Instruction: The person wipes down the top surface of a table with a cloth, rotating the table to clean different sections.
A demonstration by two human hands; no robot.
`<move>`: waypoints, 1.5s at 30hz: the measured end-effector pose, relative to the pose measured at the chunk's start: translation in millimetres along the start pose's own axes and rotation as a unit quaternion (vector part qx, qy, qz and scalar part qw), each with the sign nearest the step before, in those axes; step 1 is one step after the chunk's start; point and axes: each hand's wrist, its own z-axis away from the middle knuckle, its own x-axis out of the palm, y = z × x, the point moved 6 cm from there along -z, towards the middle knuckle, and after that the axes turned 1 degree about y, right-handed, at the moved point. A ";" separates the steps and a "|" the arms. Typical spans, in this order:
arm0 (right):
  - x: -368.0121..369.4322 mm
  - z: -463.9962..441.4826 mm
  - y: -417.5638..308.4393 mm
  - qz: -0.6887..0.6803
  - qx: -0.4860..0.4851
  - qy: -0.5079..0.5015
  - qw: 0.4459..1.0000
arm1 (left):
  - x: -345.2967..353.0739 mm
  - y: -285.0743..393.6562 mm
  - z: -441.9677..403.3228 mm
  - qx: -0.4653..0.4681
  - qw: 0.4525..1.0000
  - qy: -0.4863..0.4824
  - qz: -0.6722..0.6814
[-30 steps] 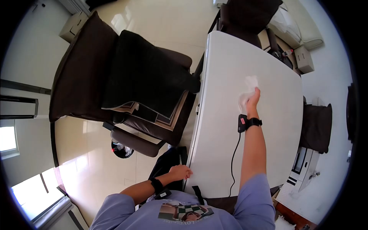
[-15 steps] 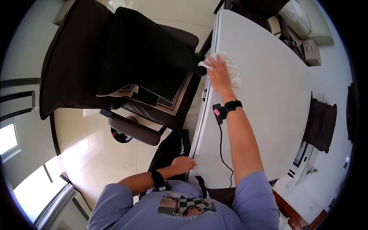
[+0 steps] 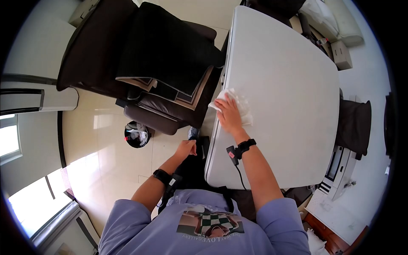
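Observation:
My right hand [image 3: 230, 114] rests palm down on a crumpled white cloth [image 3: 245, 111], pressing it to the tabletop near the left edge. Part of the cloth is covered by the fingers, and one corner pokes out past them over the edge. The white table [image 3: 289, 93] stretches away beneath it. Off the table's left side, above my dark trousers, hangs my left hand [image 3: 186, 148], loosely curled with no object visible in it. Each wrist wears a black strap with a small box; a cable [image 3: 241, 176] runs from the right one.
A dark brown armchair [image 3: 165, 121] with a black, brown-bordered mat [image 3: 170, 51] stands close along the table's left side. A black bin [image 3: 137, 135] sits on the tiled floor. Another dark chair [image 3: 355, 127] stands beyond the table's right edge.
My right hand and the cloth have come nearer to me along the table's left edge. My left hand has left the table's near corner and lifted away leftward, its fingers now curled.

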 end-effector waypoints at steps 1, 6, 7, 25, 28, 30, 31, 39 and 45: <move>4.7 16.3 -7.9 -0.004 -0.005 -0.003 1.000 | -2.7 -4.8 6.8 0.008 1.000 0.026 0.004; 25.5 93.5 -45.1 0.001 -0.034 -0.002 0.999 | 4.2 -31.5 46.2 0.011 0.998 0.055 0.025; 29.7 108.3 -50.8 0.000 -0.035 0.003 0.999 | 4.4 -39.0 53.3 0.007 0.997 0.069 0.042; 36.4 298.5 -78.3 0.030 -0.025 -0.019 0.999 | 29.3 -80.5 134.6 0.027 0.996 0.088 -0.004; 17.6 304.9 -56.1 0.086 0.061 0.067 0.992 | 20.2 -81.3 134.0 0.020 0.997 0.078 -0.013; 19.2 302.0 -60.9 0.095 0.075 0.084 0.989 | 15.7 -80.7 129.5 0.007 0.997 0.073 -0.012; 19.5 301.0 -63.9 0.105 0.086 0.098 0.986 | 14.6 -78.7 126.3 0.005 0.997 0.069 -0.017; 62.5 264.1 -119.0 0.076 0.026 0.037 0.996 | 13.2 -58.6 93.9 -0.025 0.996 0.024 -0.085; 71.1 251.8 -128.1 0.059 0.034 0.029 0.997 | 22.4 -44.8 56.2 -0.002 0.977 0.021 -0.211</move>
